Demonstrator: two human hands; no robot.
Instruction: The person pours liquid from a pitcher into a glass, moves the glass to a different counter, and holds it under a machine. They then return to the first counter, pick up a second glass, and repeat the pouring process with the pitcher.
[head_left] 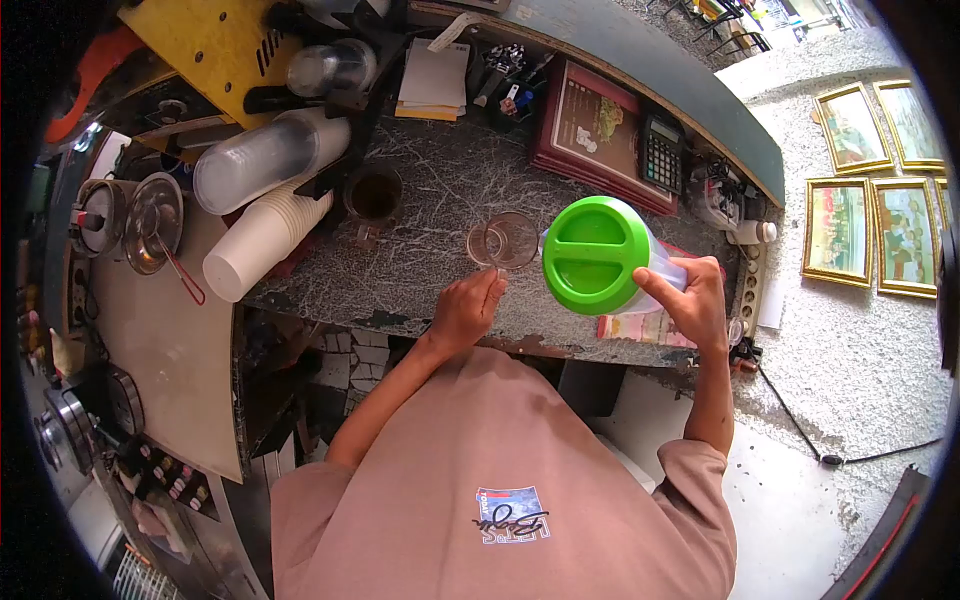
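Pitcher (612,258): in the right hand (692,300), seemingly leaning toward the glass (512,240), green lid (590,240) on.
Right grip: wrapped on the pitcher, thumb over the lid's edge, other fingers partly hidden.
Left grip: left hand (468,312) curled, apparently pinching the glass's handle.
Pitcher's handling: probably stiff, light plastic, heavier if full, slick when wet; best held at the side gripped.
Glass's handling: likely rigid, breakable; its handle suits a pinch.
Their contents: cannot be told.
Mug (373,195): beyond and left of the left hand, dark inside.
Paper cups (255,250): nested, farther left of that hand.
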